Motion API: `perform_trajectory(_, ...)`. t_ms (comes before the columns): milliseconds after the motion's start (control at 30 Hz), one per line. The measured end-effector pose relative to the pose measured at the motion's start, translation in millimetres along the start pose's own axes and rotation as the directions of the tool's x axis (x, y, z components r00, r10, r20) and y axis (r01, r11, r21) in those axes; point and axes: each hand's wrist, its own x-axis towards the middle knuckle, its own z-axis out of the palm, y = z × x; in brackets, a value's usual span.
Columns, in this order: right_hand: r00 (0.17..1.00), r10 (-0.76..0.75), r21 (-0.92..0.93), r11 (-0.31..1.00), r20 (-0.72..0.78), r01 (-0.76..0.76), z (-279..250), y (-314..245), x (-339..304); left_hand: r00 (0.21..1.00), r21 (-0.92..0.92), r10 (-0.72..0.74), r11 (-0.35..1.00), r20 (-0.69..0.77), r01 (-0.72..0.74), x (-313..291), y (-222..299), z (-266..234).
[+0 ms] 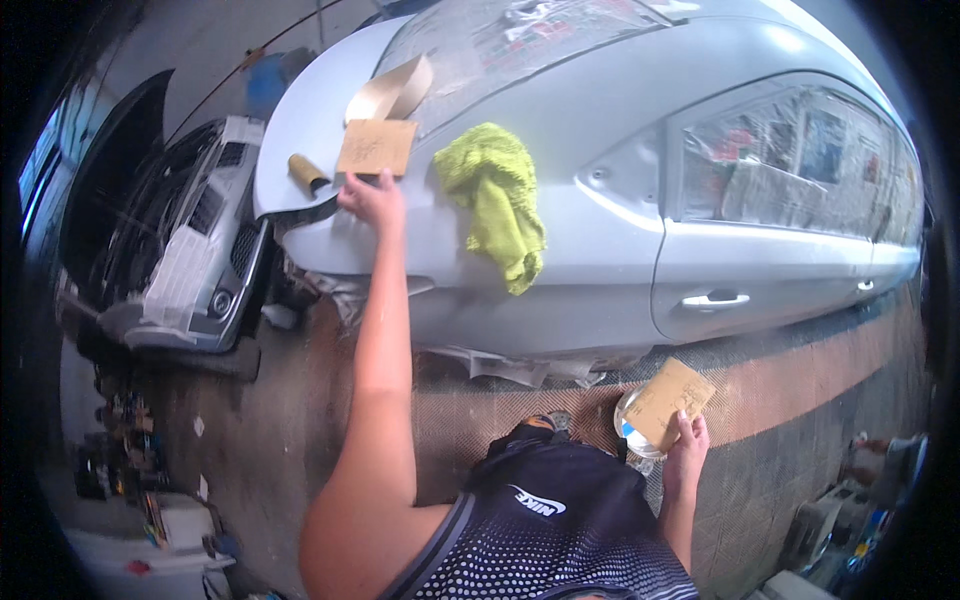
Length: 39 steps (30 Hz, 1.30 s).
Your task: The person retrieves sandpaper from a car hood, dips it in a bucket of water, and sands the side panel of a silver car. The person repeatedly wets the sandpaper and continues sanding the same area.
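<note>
My left hand [374, 200] reaches out over the silver-grey car's front fender. Its fingers pinch the lower edge of a tan sandpaper sheet [376, 146], marked on its back. Just beyond that sheet, a curled strip of pale sandpaper [395, 88] rests on the car, and a small rolled tan piece [302, 173] lies to its left. A lime-green cloth [497, 200] drapes over the fender to the right of my left hand. Low at my right side, my right hand [686, 452] grips another tan sandpaper sheet [672, 398]. That sheet partly covers a round whitish bucket [628, 412].
The car's side windows [790, 165] and windscreen [530, 40] are covered with paper and film. A removed bumper [200, 240] stands at the left. Masking sheeting [520, 368] hangs along the car's lower edge. Containers and gear [840, 520] sit at the lower right.
</note>
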Motion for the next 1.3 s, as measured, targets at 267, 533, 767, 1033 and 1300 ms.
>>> perform_trajectory(267, 0.961, 0.048, -0.084, 0.996, 0.272, -0.026, 61.0, -37.2, 3.8, 0.368, -0.59, 0.461, 0.636, 0.807, 0.498, -243.1, 144.9, -152.6)
perform_trajectory(533, 0.945, 0.085, -0.1, 0.993, 0.315, -0.056, 68.1, -66.1, 0.9, -0.131, -0.048, 0.411, 0.395, 0.902, 0.917, -321.6, 167.5, -159.1)
perform_trajectory(767, 0.995, 0.087, 0.135, 0.986, 0.054, -0.094, 39.9, -32.9, -42.5, -0.036, -0.35, 0.536, 0.598, 0.843, 0.721, -338.7, 179.5, -173.5)
perform_trajectory(1033, 0.995, -0.046, 0.491, 0.867, -0.091, 0.085, 22.4, -53.9, -83.2, -0.118, -0.896, 0.932, 0.363, 0.343, 0.257, -339.4, 205.8, -178.4)
perform_trajectory(1300, 0.846, -0.384, 0.121, 0.883, -0.371, 0.454, 15.9, -53.5, -102.8, -0.351, -0.977, 0.933, 0.136, 0.072, 0.161, -343.0, 233.4, -212.2)
